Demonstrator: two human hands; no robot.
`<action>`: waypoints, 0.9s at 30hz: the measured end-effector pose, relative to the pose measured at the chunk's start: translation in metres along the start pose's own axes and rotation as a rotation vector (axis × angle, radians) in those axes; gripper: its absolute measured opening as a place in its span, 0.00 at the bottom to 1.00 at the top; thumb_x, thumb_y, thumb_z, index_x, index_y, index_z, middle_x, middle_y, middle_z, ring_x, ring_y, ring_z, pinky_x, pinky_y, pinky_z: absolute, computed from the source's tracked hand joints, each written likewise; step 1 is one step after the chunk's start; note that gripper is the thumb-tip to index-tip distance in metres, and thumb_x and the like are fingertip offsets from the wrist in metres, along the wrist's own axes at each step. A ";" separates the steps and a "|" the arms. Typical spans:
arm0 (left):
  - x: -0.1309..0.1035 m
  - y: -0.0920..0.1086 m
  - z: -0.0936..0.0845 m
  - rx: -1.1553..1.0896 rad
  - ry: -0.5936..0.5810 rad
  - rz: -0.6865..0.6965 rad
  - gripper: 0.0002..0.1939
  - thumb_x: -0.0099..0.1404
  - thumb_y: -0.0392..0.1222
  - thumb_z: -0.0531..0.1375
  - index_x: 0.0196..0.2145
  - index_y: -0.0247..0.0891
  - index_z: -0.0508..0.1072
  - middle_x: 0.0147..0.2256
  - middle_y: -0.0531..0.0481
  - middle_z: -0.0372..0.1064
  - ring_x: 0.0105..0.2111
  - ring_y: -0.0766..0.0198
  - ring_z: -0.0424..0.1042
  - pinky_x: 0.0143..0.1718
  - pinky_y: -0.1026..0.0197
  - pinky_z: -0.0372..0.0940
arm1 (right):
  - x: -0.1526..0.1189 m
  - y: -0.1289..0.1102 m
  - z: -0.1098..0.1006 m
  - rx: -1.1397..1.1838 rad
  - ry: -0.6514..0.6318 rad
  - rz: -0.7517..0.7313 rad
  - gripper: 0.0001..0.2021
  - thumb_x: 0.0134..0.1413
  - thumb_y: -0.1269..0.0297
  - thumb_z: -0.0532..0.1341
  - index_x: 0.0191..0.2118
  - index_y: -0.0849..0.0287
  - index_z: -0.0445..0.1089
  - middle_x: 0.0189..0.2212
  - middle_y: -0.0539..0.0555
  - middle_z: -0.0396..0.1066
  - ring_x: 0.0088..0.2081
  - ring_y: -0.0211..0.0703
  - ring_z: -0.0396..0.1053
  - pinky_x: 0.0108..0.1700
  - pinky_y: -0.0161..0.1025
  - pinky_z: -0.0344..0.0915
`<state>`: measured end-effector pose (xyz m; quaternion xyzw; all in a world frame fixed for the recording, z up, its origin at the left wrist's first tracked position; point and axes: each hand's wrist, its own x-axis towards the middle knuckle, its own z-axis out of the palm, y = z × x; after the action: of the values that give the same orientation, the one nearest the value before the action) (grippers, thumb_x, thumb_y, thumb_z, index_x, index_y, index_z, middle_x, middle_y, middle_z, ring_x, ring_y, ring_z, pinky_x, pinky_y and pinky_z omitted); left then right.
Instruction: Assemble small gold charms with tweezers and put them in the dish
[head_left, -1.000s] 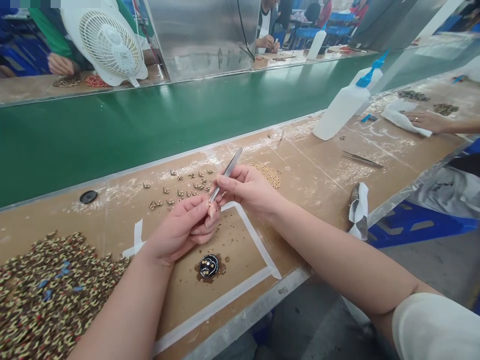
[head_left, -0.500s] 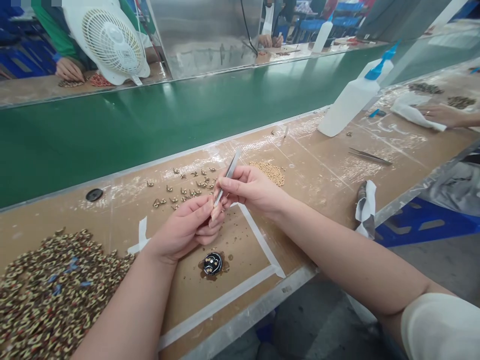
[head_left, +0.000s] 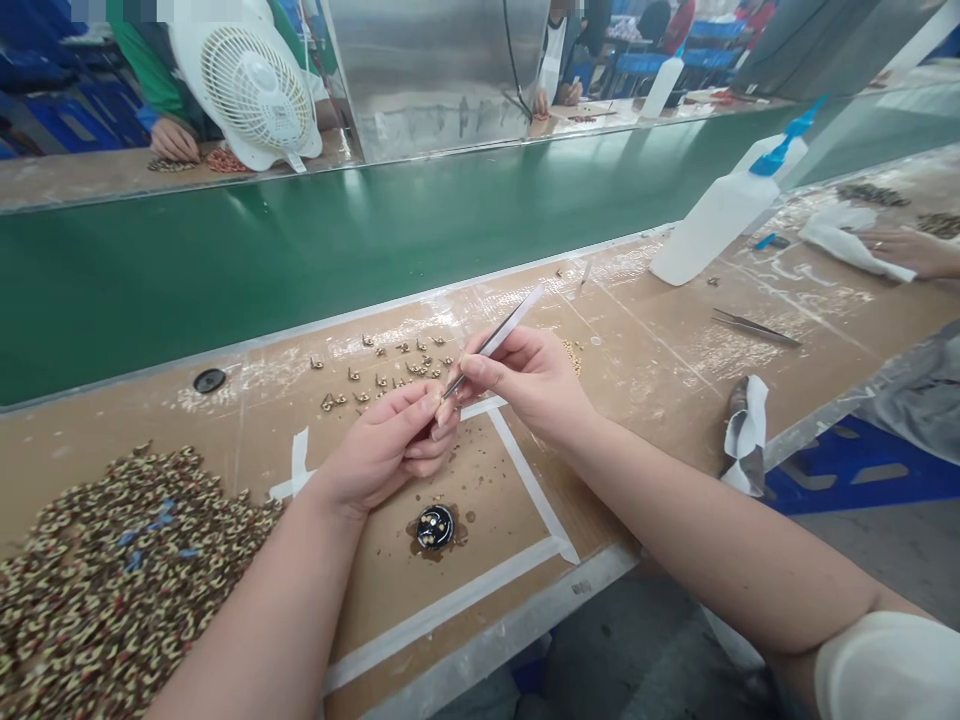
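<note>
My right hand (head_left: 529,380) is closed around metal tweezers (head_left: 510,322), whose tips point down to the left at my other hand's fingertips. My left hand (head_left: 397,435) pinches something too small and covered to make out. Just below the hands lies a small round black dish (head_left: 435,527) with a few pale beads in dark liquid. Behind my fingers are several small metal pieces (head_left: 381,381) spread on the brown table (head_left: 480,570). A patch of tiny beige beads (head_left: 574,355) is partly hidden by my right hand.
At the left is a large heap of small brown and cream pieces (head_left: 135,570). A black lid (head_left: 209,380), spare tweezers (head_left: 756,327) and a white squeeze bottle (head_left: 712,225) rest on the table. Beyond runs a green belt (head_left: 300,250). A co-worker's hand (head_left: 911,250) holds white cloth.
The tweezers have tilted lower to the right, and their tips now meet my left fingertips. My right hand covers more of the beige beads. The whole view has shifted slightly.
</note>
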<state>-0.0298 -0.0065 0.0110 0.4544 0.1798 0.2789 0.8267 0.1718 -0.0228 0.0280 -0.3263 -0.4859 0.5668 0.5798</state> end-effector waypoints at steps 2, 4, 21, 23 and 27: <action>0.000 0.000 0.000 0.016 0.009 -0.009 0.18 0.78 0.49 0.63 0.31 0.37 0.70 0.24 0.59 0.49 0.20 0.74 0.42 0.20 0.71 0.44 | -0.001 0.001 -0.002 -0.041 -0.001 -0.016 0.19 0.50 0.49 0.80 0.35 0.58 0.79 0.29 0.50 0.81 0.30 0.38 0.80 0.38 0.36 0.81; 0.000 -0.001 0.000 0.031 0.024 -0.018 0.19 0.78 0.50 0.63 0.31 0.37 0.70 0.24 0.60 0.48 0.20 0.74 0.42 0.21 0.70 0.44 | -0.001 0.000 -0.003 -0.071 -0.003 -0.039 0.16 0.53 0.51 0.80 0.35 0.58 0.80 0.30 0.51 0.82 0.30 0.38 0.81 0.39 0.36 0.82; 0.012 -0.003 0.004 0.104 0.595 0.264 0.21 0.62 0.37 0.67 0.22 0.41 0.57 0.21 0.60 0.47 0.18 0.74 0.43 0.17 0.69 0.39 | -0.020 0.009 0.007 -0.282 -0.336 0.162 0.17 0.51 0.51 0.80 0.34 0.59 0.81 0.25 0.49 0.77 0.25 0.37 0.72 0.29 0.36 0.71; 0.013 -0.007 0.004 0.135 0.631 0.301 0.18 0.62 0.35 0.66 0.24 0.41 0.59 0.21 0.60 0.48 0.18 0.74 0.45 0.17 0.69 0.42 | -0.024 0.013 0.010 -0.360 -0.445 0.220 0.17 0.52 0.51 0.79 0.34 0.59 0.81 0.24 0.49 0.76 0.25 0.37 0.70 0.29 0.35 0.68; 0.016 -0.011 0.005 0.205 0.662 0.342 0.15 0.67 0.36 0.67 0.27 0.40 0.64 0.22 0.60 0.51 0.18 0.74 0.48 0.18 0.69 0.47 | -0.027 0.018 0.011 -0.504 -0.551 0.187 0.17 0.57 0.48 0.76 0.35 0.59 0.81 0.24 0.49 0.74 0.26 0.38 0.68 0.29 0.35 0.64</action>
<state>-0.0108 -0.0043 0.0038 0.4434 0.3855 0.5252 0.6156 0.1588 -0.0480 0.0094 -0.3369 -0.7157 0.5466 0.2748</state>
